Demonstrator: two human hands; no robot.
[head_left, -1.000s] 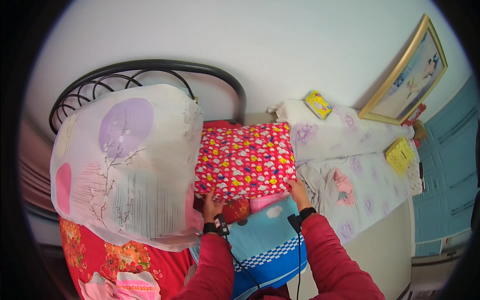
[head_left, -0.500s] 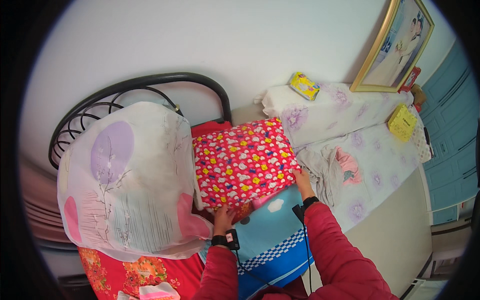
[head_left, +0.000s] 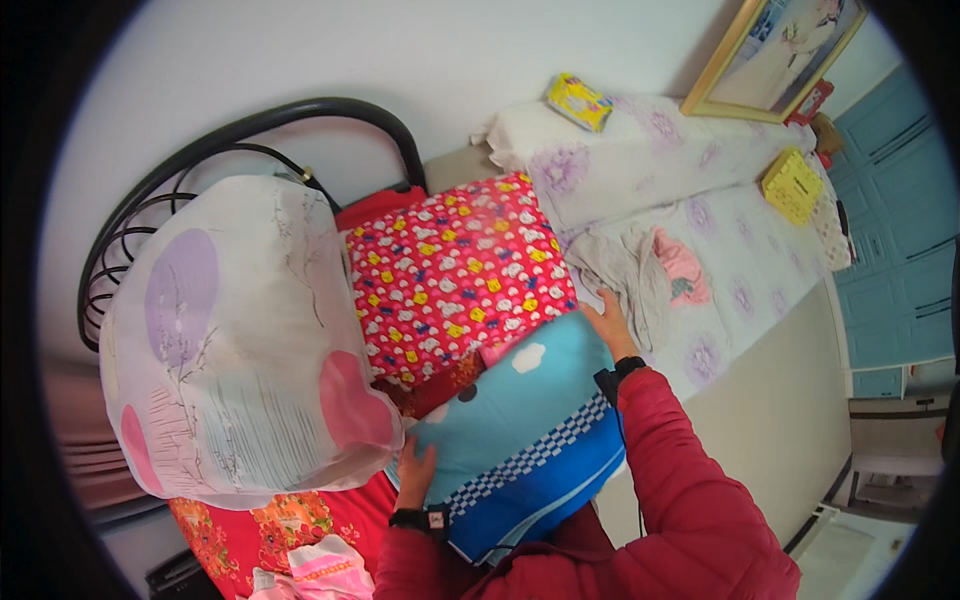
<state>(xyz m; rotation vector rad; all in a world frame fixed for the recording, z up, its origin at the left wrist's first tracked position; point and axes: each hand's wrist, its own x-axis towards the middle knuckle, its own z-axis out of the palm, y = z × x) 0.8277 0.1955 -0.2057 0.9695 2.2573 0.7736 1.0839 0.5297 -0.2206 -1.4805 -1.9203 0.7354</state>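
A red pillow [head_left: 460, 275] with a pattern of small cartoon heads lies flat near the headboard. Closer to me, a blue pillow [head_left: 525, 420] with a white cloud and a checkered band lies against its front edge. My left hand [head_left: 415, 475] is at the blue pillow's left edge, thumb and fingers apart. At that pillow's far right corner is my right hand [head_left: 610, 325], its fingers spread beside the red pillow's near corner. Neither hand visibly grips anything.
Left of the pillows stands a large bundle [head_left: 250, 380] under a sheer printed cover. A black metal headboard [head_left: 290, 108] rises behind. To the right, a flowered cover [head_left: 740, 290] bears grey clothing [head_left: 630, 275], a yellow box [head_left: 793, 187] and a yellow packet [head_left: 580, 102].
Both hands have let go of the red pillow, which now lies flat. My left hand moved down and left to the blue pillow's edge; my right hand opened near its corner. The view shifted.
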